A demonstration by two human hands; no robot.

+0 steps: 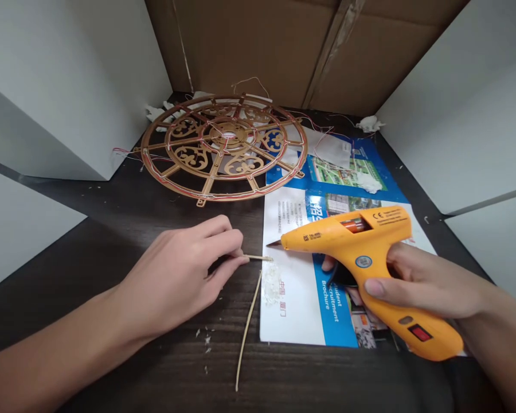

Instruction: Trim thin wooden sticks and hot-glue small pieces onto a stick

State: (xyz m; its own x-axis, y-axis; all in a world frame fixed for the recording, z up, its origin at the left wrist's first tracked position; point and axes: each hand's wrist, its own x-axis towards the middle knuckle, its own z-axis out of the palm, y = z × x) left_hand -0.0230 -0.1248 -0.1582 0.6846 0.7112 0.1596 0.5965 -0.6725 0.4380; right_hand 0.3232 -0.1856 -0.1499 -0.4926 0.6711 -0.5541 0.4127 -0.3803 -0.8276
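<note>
head view: the person's left hand (189, 264) has a narrow grip, thumb and fingertips pinching a short thin stick (258, 257). the stick's free end reaches over the left edge of a brochure (292, 324), near a cloudy patch (272, 287) on the paper; whether it touches the paper i cannot tell. the right hand (434, 287) has its grip wrapped around the handle of a yellow glue gun (361, 244), whose dark nozzle (275, 244) points left, near the stick's end but apart from it. a longer, slightly bent stick (248, 327) lies on the dark table (163, 378), just beside the brochure. beyond the hands is a round gold frame (241, 136) with spokes, scrollwork and red and white wires (122, 151), overlapping the brochure's far left corner. cardboard (258, 51) stands behind.
</note>
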